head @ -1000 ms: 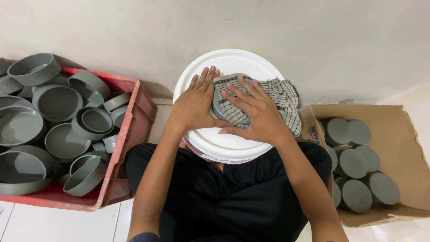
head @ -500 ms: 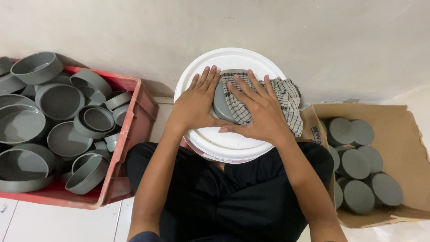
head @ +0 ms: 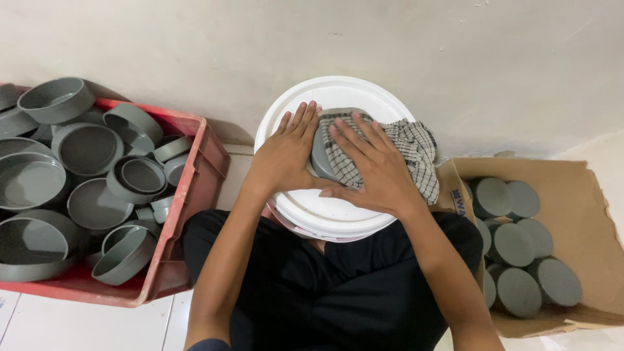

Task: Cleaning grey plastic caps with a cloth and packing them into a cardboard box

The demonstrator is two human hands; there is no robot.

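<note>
Both grips are laid flat rather than curled. At the far left, a red plastic crate (head: 195, 195) on the floor is heaped with grey round caps (head: 88, 149), most lying hollow side up, some nested, as if loosely tipped in. Towards the middle, a white bucket lid (head: 325, 214) rests over the lap of the seated person and serves as a work surface. On its upper half a grey round cap (head: 320, 159) is steadied by the left hand (head: 286, 156), whose open palm and spread fingers press against the cap's left side, apparently so that it cannot slide. Over the same cap a checked cloth (head: 416, 153) is draped, and it is pressed down by the right hand (head: 377, 172), fingers extended and flat, nothing being pinched; the loose end of the cloth trails over the lid's right edge. At the far right, an open cardboard box (head: 585, 195) holds more grey caps (head: 513, 244), closed faces up, set close in neat rows.
</note>
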